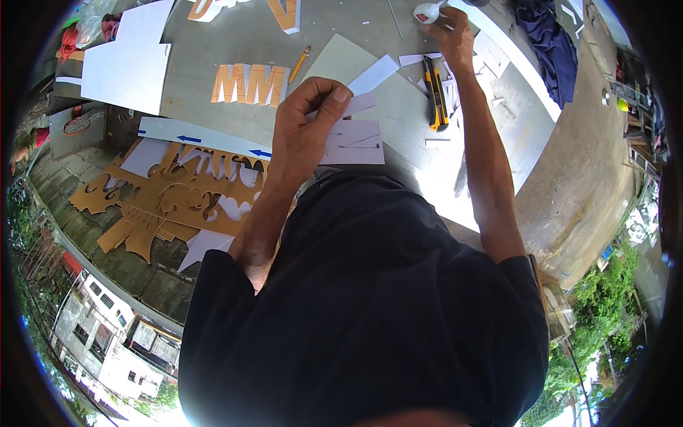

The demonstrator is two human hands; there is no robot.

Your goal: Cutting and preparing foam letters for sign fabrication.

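A smooth, flat white strip (pixel 376 73) slants outward from the closed thumb-and-finger pinch of the left hand (pixel 307 117), with a line-marked rectangular card (pixel 363 146) just below; the right hand (pixel 454 34), its forearm stretched forward, grips a rounded white bottle (pixel 427 13) by its fingertips

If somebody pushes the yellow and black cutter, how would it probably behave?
The cutter would probably slide rather than roll, since its long body seems to lie flat. Being straight and slim, it is likely stiff and fairly light.
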